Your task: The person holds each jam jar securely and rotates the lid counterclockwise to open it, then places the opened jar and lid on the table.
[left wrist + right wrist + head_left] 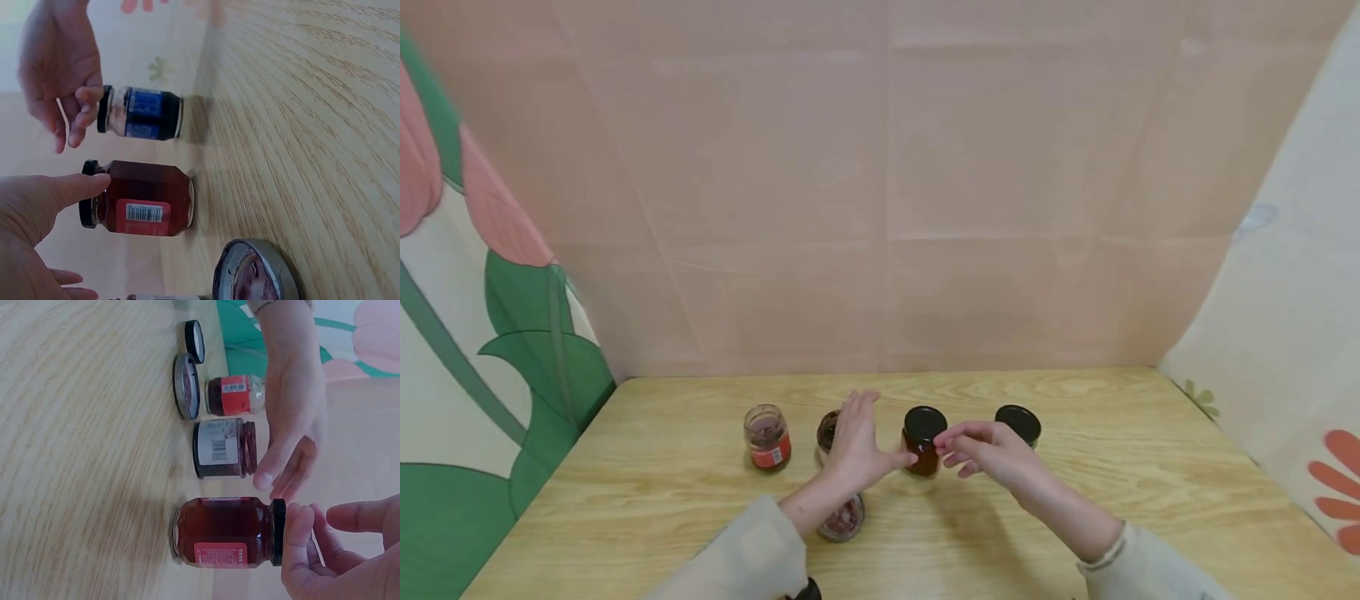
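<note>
A jar of dark red preserve point(922, 454) with a black lid point(925, 422) stands upright between the two hands. My left hand point(853, 450) reaches in from the left side, fingers straight and spread, thumb extended toward the jar. In the left wrist view that thumb overlaps the jar's neck. On the other side is my right hand point(992, 454), its fingers loosely bent with fingertips right at the lid in the right wrist view point(344, 544). Nothing is gripped in either hand. An uncapped jar with a white label point(220, 448) is partly hidden behind the left hand in the head view.
Farther left stands an open jar with a red label point(767, 437). A blue-labelled jar point(147, 112) with a black lid is at the right. An upturned, jam-stained lid point(842, 518) lies below my left wrist, near a smaller black lid point(195, 342).
</note>
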The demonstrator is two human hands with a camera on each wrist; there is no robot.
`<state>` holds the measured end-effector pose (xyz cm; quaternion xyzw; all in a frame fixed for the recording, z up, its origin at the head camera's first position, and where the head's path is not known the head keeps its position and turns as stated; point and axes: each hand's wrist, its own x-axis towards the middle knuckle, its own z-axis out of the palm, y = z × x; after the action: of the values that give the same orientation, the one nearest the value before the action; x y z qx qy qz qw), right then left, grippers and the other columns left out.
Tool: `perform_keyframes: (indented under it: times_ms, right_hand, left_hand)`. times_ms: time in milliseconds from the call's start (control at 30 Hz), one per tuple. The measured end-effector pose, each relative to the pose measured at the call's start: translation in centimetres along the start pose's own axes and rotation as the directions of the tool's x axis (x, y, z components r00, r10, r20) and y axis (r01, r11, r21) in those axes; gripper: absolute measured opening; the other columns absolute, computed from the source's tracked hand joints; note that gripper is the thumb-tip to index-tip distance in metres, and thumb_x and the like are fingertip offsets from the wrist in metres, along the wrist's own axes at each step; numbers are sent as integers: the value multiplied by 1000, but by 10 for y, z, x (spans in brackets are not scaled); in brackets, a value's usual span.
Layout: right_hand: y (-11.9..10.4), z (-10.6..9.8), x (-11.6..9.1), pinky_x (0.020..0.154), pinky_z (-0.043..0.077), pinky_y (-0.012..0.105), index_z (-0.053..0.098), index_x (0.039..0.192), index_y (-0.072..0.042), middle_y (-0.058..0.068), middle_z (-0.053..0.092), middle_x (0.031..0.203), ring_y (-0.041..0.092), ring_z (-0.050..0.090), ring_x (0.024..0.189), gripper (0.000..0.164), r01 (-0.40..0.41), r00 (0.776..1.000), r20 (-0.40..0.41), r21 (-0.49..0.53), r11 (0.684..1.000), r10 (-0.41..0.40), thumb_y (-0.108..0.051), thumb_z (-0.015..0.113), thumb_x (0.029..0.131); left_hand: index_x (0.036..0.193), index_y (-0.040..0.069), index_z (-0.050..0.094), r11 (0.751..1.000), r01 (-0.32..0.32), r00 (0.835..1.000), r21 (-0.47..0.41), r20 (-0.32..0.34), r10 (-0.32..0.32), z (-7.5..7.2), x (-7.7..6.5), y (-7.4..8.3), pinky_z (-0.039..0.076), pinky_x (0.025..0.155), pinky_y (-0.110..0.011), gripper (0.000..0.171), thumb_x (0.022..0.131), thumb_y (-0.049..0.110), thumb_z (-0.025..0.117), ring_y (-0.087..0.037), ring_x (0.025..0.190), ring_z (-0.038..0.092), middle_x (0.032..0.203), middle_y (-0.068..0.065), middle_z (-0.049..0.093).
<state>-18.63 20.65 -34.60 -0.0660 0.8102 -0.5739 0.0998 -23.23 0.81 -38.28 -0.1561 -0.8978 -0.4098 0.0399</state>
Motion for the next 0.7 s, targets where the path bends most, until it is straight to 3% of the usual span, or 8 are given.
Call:
perform_keyframes:
  times_ms: [233,700]
  right_hand:
    - [-1,-3,-1,74,55,32,63,112,7,12,70,102,21,66,89,28,-26,996,-81,-18,1000,24,-13,53,96]
    - [2,-9,1,71,53,28,60,116,8,13,67,103,16,64,87,28,-40,990,-135,24,999,43,-10,47,99]
  left_hand:
    - [142,1,35,999,-21,998,-30,53,23,5,0,3,41,102,-53,92,70,28,86,-39,127,45,146,-21,39]
    - [141,-1,36,995,-23,994,-102,103,34,21,0,3,40,103,-53,89,72,22,85,-39,128,44,140,-23,46]
